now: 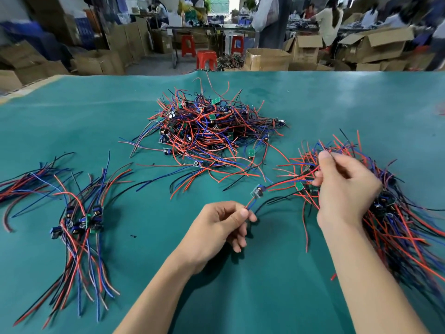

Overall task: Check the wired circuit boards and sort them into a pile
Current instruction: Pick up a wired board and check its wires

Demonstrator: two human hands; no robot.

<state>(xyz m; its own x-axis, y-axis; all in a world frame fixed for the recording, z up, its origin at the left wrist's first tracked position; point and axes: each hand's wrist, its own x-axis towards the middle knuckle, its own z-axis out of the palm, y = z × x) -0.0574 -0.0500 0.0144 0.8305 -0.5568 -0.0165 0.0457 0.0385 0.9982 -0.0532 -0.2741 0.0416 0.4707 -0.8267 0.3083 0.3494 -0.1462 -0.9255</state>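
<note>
A small green circuit board (pixel 258 191) with red, blue and black leads hangs just above the green mat. My left hand (pixel 218 229) pinches its red and blue wires between thumb and forefinger, below the board. My right hand (pixel 344 186) grips wires on the other side of the board, at the edge of a tangle of wired boards (pixel 385 208) on the right. A big loose heap of wired boards (pixel 212 131) lies in the middle of the mat. On the left lies an aligned pile of boards (pixel 80 221) with their wires fanned out.
The green mat (pixel 156 256) covers the table up to its far edge. A second bundle of wires (pixel 26 186) lies at the far left. Beyond the table stand cardboard boxes (pixel 267 59), red stools (pixel 206 59) and people at other benches.
</note>
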